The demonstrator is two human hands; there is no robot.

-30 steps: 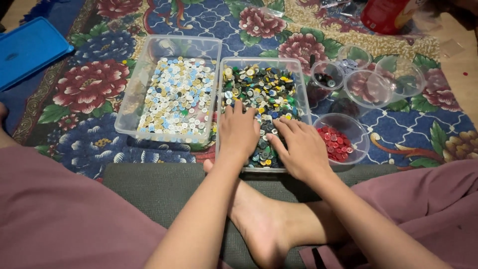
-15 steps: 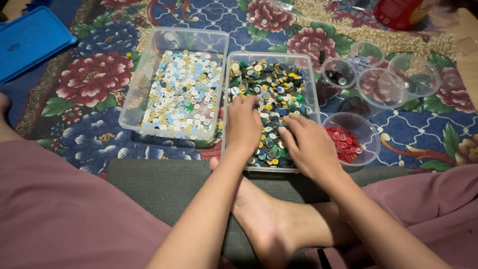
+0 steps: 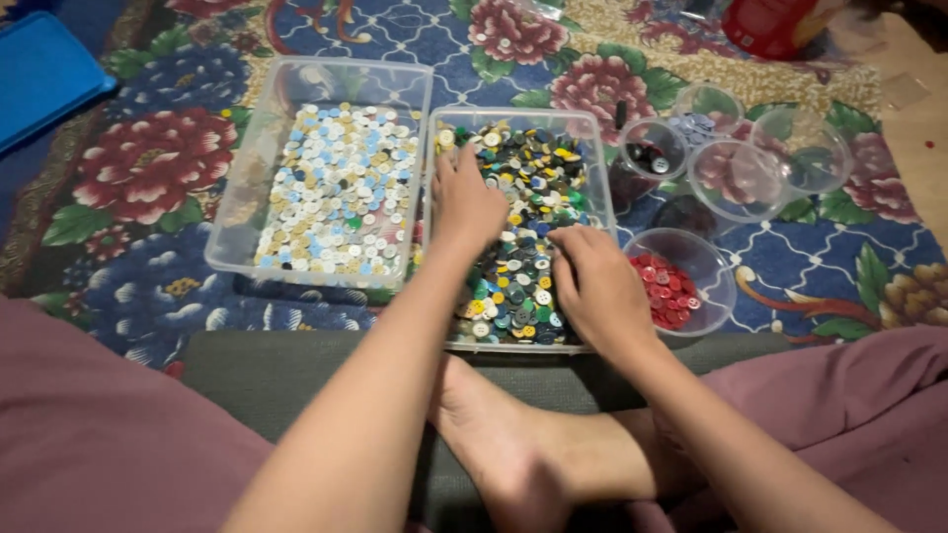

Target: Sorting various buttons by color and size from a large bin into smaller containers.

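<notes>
home floor, floral rug (image 3: 148, 168), bare foot (image 3: 513, 444)

Bare forearms w/ no sleeves, mauve-pink trousers, one bare foot.

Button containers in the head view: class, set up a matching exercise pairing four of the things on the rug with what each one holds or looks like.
Column one:
1. left bin
2. middle bin
3. small round cup nearest the right hand
4. flat lid at the far left

Column two:
A. red buttons
B. plain blue, holds nothing
C. dark green, blue and yellow buttons, both hands in it
D. pale white, cream and light blue buttons

Pairs: 1-D, 2-C, 3-A, 4-B
</notes>
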